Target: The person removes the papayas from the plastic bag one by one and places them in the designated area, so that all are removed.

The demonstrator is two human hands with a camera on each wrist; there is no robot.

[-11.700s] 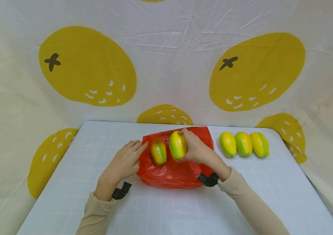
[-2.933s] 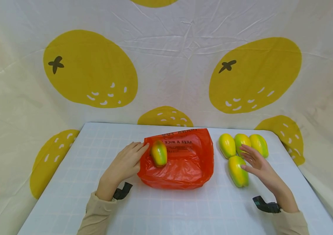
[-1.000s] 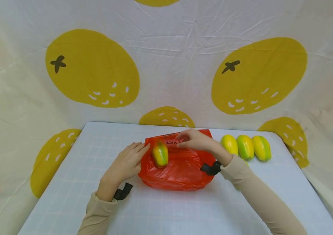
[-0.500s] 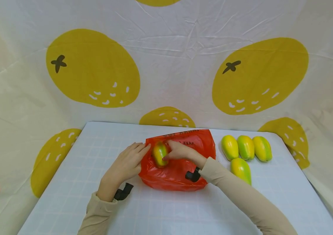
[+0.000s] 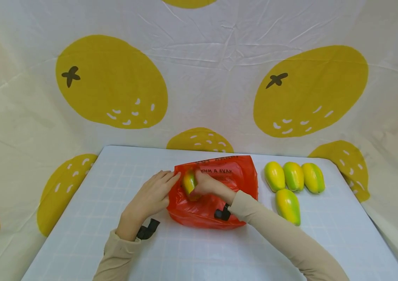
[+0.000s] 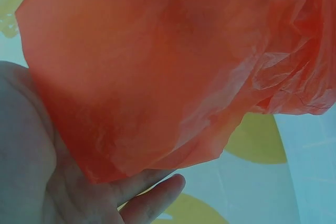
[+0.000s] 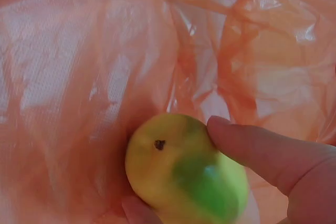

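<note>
In the head view my right hand reaches into the mouth of a red plastic bag and grips a yellow-green mango. The right wrist view shows the thumb on one side of this mango and a fingertip at its lower left; the other fingers are hidden. My left hand lies against the bag's left edge, its fingers stretched out. In the left wrist view those fingers are straight and partly behind the red plastic.
Three mangoes stand in a row right of the bag, and one more mango lies in front of them. The white table ends at a cloth backdrop with large yellow fruit prints.
My right hand laid a mango in front of the row on the right, then moved left into the bag and took hold of the mango there. My left hand stays at the bag's edge.
</note>
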